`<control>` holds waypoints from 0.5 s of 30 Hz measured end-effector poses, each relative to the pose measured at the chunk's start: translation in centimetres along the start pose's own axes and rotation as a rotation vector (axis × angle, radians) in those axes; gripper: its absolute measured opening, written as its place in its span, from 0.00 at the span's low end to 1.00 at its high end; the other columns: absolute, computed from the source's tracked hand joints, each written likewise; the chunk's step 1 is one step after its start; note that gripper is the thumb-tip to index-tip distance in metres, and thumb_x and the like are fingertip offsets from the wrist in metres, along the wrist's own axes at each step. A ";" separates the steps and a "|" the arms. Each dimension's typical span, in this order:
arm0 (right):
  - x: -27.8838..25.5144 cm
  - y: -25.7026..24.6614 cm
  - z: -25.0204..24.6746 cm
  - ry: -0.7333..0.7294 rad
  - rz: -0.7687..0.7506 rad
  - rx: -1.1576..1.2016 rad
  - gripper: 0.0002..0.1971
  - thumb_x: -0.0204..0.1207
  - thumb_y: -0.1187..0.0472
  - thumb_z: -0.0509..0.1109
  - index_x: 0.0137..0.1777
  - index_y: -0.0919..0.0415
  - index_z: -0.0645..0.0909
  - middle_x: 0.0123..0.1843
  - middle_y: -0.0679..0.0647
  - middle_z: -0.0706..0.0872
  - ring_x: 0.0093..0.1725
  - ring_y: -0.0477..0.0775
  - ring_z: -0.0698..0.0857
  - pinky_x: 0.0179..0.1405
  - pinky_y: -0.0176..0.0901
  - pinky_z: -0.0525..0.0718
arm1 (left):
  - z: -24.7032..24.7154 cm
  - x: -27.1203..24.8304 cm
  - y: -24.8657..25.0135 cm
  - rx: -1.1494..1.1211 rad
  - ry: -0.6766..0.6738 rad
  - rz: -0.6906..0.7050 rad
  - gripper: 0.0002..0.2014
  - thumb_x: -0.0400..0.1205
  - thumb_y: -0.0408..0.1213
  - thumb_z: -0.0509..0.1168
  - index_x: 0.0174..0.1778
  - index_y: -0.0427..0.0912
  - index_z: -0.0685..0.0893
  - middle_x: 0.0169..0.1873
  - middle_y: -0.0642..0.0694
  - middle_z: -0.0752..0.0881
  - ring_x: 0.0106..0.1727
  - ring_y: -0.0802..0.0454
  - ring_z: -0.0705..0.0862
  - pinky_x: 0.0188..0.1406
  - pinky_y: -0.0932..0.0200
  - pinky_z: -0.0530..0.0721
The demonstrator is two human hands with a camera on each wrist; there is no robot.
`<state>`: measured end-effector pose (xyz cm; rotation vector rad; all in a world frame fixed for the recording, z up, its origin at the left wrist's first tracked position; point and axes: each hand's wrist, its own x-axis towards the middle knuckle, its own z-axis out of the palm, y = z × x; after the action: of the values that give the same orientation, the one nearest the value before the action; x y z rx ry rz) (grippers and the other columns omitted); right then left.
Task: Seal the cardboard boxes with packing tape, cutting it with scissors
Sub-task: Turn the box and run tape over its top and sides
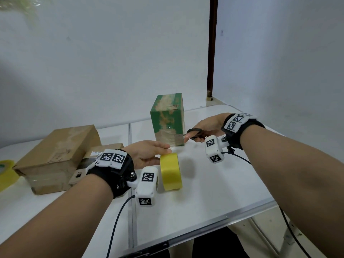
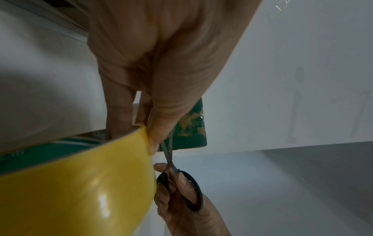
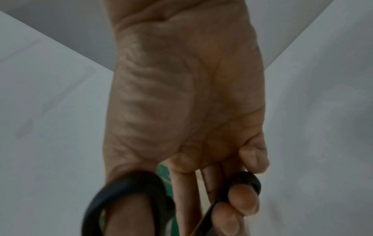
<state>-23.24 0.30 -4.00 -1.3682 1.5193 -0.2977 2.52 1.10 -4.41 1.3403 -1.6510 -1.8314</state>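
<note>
We can read no words, brand names or numbers anywhere. We do see black-and-white square coded markers on the white left wrist band [image 1: 113,157], on the right wrist band [image 1: 235,122] and on the two white camera housings [image 1: 147,185] under the wrists, but they carry no letters. A white shipping label [image 1: 96,152] on the small brown box at about 9 o'clock from the green box [image 1: 167,118] bears print too small to read. The inner core of the yellow tape roll [image 2: 60,183] shows blurred marks we cannot make out.
</note>
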 end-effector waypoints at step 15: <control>1.0 -0.5 0.2 -0.087 0.093 -0.073 0.33 0.56 0.40 0.85 0.59 0.56 0.84 0.34 0.50 0.74 0.37 0.51 0.71 0.46 0.43 0.71 | 0.0 -0.2 0.2 -0.001 -0.007 -0.026 0.16 0.80 0.26 0.68 0.64 0.36 0.82 0.46 0.43 0.88 0.32 0.54 0.90 0.29 0.64 0.88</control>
<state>-22.64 -0.60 -4.23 -1.3457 1.5284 -0.1242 2.57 1.20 -4.14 1.3628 -1.6438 -1.8536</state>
